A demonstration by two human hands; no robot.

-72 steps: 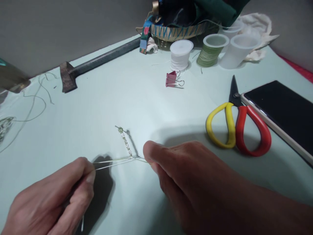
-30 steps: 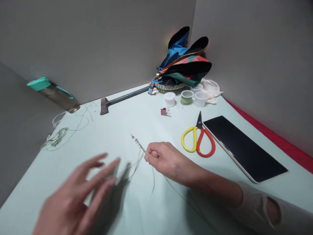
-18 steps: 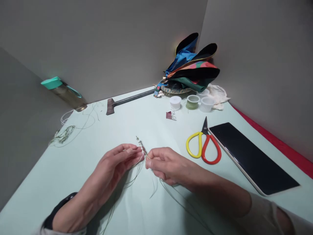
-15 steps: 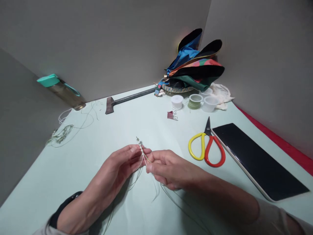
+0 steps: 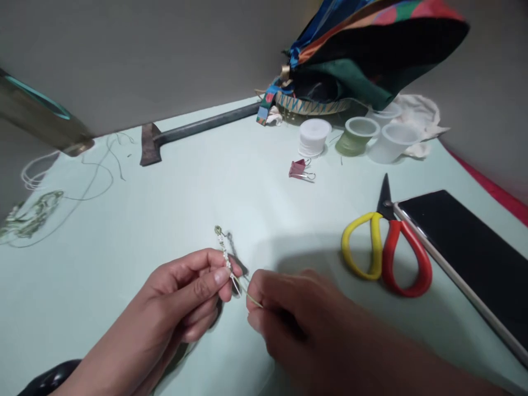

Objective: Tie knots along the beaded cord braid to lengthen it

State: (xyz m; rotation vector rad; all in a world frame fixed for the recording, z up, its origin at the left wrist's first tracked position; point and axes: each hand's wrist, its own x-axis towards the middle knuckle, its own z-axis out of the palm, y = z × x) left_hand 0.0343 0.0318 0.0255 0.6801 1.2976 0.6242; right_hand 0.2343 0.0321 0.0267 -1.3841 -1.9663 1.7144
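Observation:
Between the thumb and forefinger of my left hand (image 5: pixel 193 291) is a knotted cord braid (image 5: pixel 225 253), white with a small green loop at its upper end. The braid sticks up past the fingertips, tilted to the left. Just right of it, my right hand (image 5: pixel 284 308) is closed on a green cord (image 5: pixel 251 297) that runs out from the braid's lower end. A white cord (image 5: pixel 236 285) makes a small loop below the left fingertips. The right fingers partly hide where the cords run.
Scissors (image 5: pixel 385 236) with yellow and red handles lie at right beside a dark-screened tablet (image 5: pixel 466 247). Behind are a binder clip (image 5: pixel 300 169), a white spool (image 5: pixel 314 137), a green spool (image 5: pixel 355 137), a hammer-like tool (image 5: pixel 152 144) and an umbrella (image 5: pixel 379 60). Loose cords (image 5: pixel 35 212) lie left.
The view has moved closer to the table. My left thumb now pinches the braid from the near side, and my right hand has turned into a tighter fist on the cord.

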